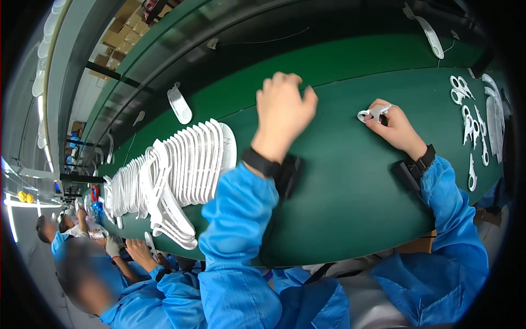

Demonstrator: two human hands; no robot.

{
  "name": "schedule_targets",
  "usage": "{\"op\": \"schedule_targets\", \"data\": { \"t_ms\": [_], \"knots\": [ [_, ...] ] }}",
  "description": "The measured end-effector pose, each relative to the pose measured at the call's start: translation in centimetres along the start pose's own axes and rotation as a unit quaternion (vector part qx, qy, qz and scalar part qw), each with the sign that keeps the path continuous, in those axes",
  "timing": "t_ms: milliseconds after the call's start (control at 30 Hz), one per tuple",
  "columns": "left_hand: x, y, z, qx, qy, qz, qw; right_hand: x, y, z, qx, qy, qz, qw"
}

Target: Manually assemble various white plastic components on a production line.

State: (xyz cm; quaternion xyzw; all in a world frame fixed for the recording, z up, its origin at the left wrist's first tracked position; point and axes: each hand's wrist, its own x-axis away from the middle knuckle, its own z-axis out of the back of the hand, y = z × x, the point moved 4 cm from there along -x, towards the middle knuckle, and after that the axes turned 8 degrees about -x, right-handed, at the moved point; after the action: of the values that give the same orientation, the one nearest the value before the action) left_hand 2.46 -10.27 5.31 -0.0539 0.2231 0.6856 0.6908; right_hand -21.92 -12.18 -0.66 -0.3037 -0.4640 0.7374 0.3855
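My right hand point(397, 130) pinches a small white plastic part with a ring at one end point(375, 113), held over the right half of the green table. My left hand point(284, 107) is raised above the far middle of the table, its back toward me and the thumb spread away from the fingers. I see nothing in it; its fingertips are partly hidden and a little blurred. Left of that hand stands a long row of curved white plastic pieces point(189, 159) packed side by side. Several similar pieces point(167, 197) lie crosswise over its near side.
At the right end of the table point(339, 208) lie several white ringed parts point(468, 123) and long curved white pieces point(493, 120). A single white piece point(179, 104) rests behind the row, another point(430, 37) at the back right. A co-worker's hand point(141, 253) is at the lower left.
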Motion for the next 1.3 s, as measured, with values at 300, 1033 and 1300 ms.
{"op": "schedule_targets", "data": {
  "t_ms": [300,1033,1300],
  "knots": [
    [-5.5,-10.9,-0.9,-0.365,-0.155,0.192,0.898,-0.3,-0.3,-0.3,-0.012,-0.012,0.048,0.999],
    [-5.2,-22.9,-1.4,-0.388,-0.261,0.065,0.881,-0.4,0.5,0.2,-0.008,-0.009,0.039,0.999],
    [-5.9,-19.9,-2.1,-0.457,-0.218,-0.039,0.861,-0.2,0.9,-0.1,0.01,0.014,0.111,0.994]
  ]
}}
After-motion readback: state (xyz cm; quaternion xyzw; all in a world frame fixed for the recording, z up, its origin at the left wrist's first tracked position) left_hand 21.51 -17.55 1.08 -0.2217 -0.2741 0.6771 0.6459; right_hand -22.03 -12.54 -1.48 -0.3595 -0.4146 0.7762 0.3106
